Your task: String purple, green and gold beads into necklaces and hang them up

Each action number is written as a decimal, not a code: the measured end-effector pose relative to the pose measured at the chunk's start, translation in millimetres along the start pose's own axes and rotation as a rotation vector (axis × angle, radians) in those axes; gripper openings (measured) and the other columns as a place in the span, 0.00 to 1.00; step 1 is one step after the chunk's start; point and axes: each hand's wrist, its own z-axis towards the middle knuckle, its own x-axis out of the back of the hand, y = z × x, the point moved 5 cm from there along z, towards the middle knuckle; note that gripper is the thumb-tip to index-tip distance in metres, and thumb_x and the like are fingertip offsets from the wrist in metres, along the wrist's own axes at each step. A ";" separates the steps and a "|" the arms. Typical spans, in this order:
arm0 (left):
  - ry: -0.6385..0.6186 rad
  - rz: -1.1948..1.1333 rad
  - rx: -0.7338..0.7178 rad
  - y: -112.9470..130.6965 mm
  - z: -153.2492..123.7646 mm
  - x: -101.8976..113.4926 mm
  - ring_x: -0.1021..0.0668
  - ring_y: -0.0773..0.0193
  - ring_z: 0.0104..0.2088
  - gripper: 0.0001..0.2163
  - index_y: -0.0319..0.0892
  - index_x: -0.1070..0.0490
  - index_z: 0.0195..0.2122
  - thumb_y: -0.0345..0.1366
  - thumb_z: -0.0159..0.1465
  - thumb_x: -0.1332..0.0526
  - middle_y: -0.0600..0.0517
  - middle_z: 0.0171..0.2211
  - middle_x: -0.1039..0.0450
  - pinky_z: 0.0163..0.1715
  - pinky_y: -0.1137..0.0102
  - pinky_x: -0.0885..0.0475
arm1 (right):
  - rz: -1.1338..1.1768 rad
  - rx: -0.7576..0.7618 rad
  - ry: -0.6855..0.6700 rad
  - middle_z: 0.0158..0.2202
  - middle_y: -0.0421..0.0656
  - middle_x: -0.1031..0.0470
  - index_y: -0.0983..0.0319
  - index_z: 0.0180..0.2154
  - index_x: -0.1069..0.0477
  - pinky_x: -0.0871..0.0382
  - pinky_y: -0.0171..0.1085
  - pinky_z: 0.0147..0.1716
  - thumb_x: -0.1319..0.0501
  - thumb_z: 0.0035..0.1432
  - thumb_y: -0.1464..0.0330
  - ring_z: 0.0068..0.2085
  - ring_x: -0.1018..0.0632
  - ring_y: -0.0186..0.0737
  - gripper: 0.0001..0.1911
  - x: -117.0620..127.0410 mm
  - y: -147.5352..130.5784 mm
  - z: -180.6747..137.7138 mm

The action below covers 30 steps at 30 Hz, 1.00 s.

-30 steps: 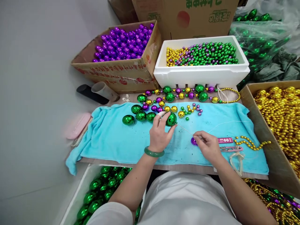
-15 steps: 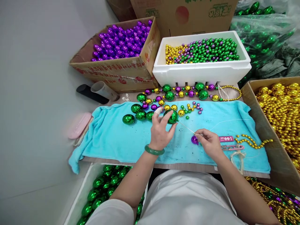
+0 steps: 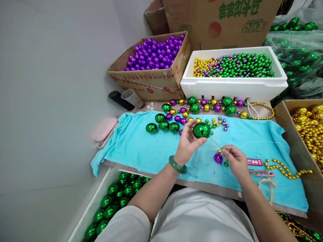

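My left hand (image 3: 189,143), with a green bangle (image 3: 178,164) on its wrist, grips a large shiny green bead (image 3: 201,130) between thumb and fingers. A thin straight needle (image 3: 216,143) runs from the bead's right side to my right hand (image 3: 234,159), whose fingertips pinch it. Just below those fingertips are a purple bead (image 3: 218,158), a small gold bead (image 3: 219,152) and a small green bead (image 3: 226,164). Pale thread (image 3: 262,142) trails rightward over the blue towel (image 3: 151,151). Loose green beads (image 3: 164,125) lie left of my left hand.
Behind the towel lies a finished-looking bead strand (image 3: 194,108). Beyond stand a carton of purple beads (image 3: 146,80) and a white foam box (image 3: 234,85). Pink snips (image 3: 262,173) and a gold bead string (image 3: 285,169) lie right, beside another carton (image 3: 290,134).
The view has shifted, so the table sits further right and lower. My left hand has turned, showing more of the green bead. A small gold bead now shows above the purple one.
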 end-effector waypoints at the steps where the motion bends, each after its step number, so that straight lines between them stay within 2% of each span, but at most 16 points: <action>1: -0.014 0.008 -0.015 2.7 -1.1 -2.9 0.29 0.60 0.51 0.29 0.47 0.38 0.52 0.36 0.50 0.29 0.48 0.52 0.36 0.50 0.66 0.30 | -0.002 0.009 0.008 0.22 0.38 0.32 0.62 0.31 0.27 0.41 0.31 0.23 0.37 0.53 0.62 0.23 0.35 0.30 0.10 0.8 0.7 1.1; 4: -0.011 0.052 -0.029 9.9 -3.2 -7.5 0.28 0.58 0.50 0.30 0.46 0.38 0.50 0.37 0.48 0.27 0.46 0.51 0.35 0.49 0.65 0.29 | -0.002 0.039 0.003 0.23 0.38 0.32 0.62 0.31 0.27 0.40 0.32 0.24 0.37 0.53 0.62 0.23 0.35 0.30 0.09 2.7 1.2 3.3; 10: -0.036 0.058 0.070 13.3 -5.2 -10.3 0.27 0.59 0.46 0.29 0.46 0.37 0.50 0.41 0.48 0.28 0.47 0.48 0.33 0.46 0.65 0.29 | 0.041 0.013 -0.097 0.22 0.38 0.32 0.63 0.32 0.28 0.41 0.32 0.21 0.37 0.54 0.61 0.23 0.35 0.30 0.10 0.1 3.0 1.3; 14: -0.033 0.265 0.027 11.8 -13.2 -14.0 0.27 0.59 0.45 0.30 0.46 0.37 0.51 0.42 0.49 0.28 0.46 0.50 0.32 0.44 0.66 0.30 | 0.086 -0.011 -0.089 0.22 0.38 0.33 0.63 0.31 0.28 0.43 0.31 0.20 0.37 0.54 0.61 0.22 0.35 0.30 0.11 -6.0 2.4 0.0; 16: -0.102 0.373 0.014 8.1 -15.1 -17.4 0.27 0.58 0.45 0.30 0.46 0.37 0.52 0.42 0.49 0.28 0.45 0.51 0.33 0.42 0.67 0.30 | 0.138 -0.021 -0.087 0.21 0.37 0.34 0.63 0.31 0.29 0.43 0.30 0.20 0.37 0.53 0.61 0.21 0.36 0.29 0.11 -8.4 1.4 1.3; 18: -0.163 0.443 0.003 3.0 -10.8 -16.9 0.27 0.59 0.44 0.28 0.46 0.37 0.54 0.44 0.53 0.31 0.44 0.51 0.33 0.39 0.67 0.30 | 0.190 -0.027 -0.044 0.20 0.36 0.34 0.62 0.30 0.30 0.44 0.30 0.19 0.36 0.53 0.61 0.20 0.37 0.28 0.10 -5.2 0.0 4.2; 20: -0.144 0.553 -0.051 -2.1 1.4 -11.5 0.27 0.60 0.43 0.22 0.44 0.36 0.54 0.44 0.60 0.37 0.44 0.49 0.32 0.40 0.67 0.30 | 0.212 -0.022 0.056 0.21 0.36 0.33 0.62 0.31 0.30 0.43 0.30 0.19 0.35 0.51 0.62 0.21 0.36 0.28 0.11 5.1 -2.5 7.6; 22: -0.124 0.748 -0.154 -8.8 17.8 -10.3 0.27 0.59 0.43 0.14 0.42 0.31 0.49 0.41 0.64 0.42 0.45 0.44 0.28 0.43 0.64 0.32 | 0.214 -0.008 0.173 0.23 0.36 0.32 0.62 0.32 0.30 0.42 0.29 0.20 0.35 0.51 0.62 0.22 0.35 0.28 0.11 19.1 -6.5 9.9; 24: -0.206 0.965 -0.252 -21.3 32.9 -21.7 0.28 0.57 0.42 0.10 0.41 0.27 0.43 0.38 0.65 0.44 0.46 0.40 0.26 0.47 0.61 0.34 | 0.225 -0.002 0.270 0.23 0.37 0.32 0.63 0.33 0.31 0.42 0.29 0.20 0.34 0.50 0.62 0.22 0.34 0.28 0.12 32.3 -10.7 10.3; 26: -0.338 1.118 -0.287 -38.9 44.0 -41.9 0.28 0.56 0.42 0.10 0.41 0.25 0.41 0.35 0.65 0.45 0.45 0.38 0.26 0.46 0.60 0.34 | 0.248 -0.005 0.345 0.23 0.37 0.32 0.63 0.33 0.31 0.43 0.28 0.19 0.34 0.49 0.62 0.22 0.35 0.27 0.13 42.3 -13.7 8.9; 30: -0.477 1.257 -0.198 -74.7 58.3 -83.5 0.28 0.51 0.45 0.12 0.36 0.26 0.42 0.34 0.65 0.46 0.39 0.40 0.26 0.44 0.59 0.33 | 0.261 -0.011 0.405 0.23 0.36 0.33 0.62 0.34 0.31 0.45 0.27 0.16 0.34 0.49 0.62 0.21 0.36 0.27 0.13 51.8 -13.7 3.5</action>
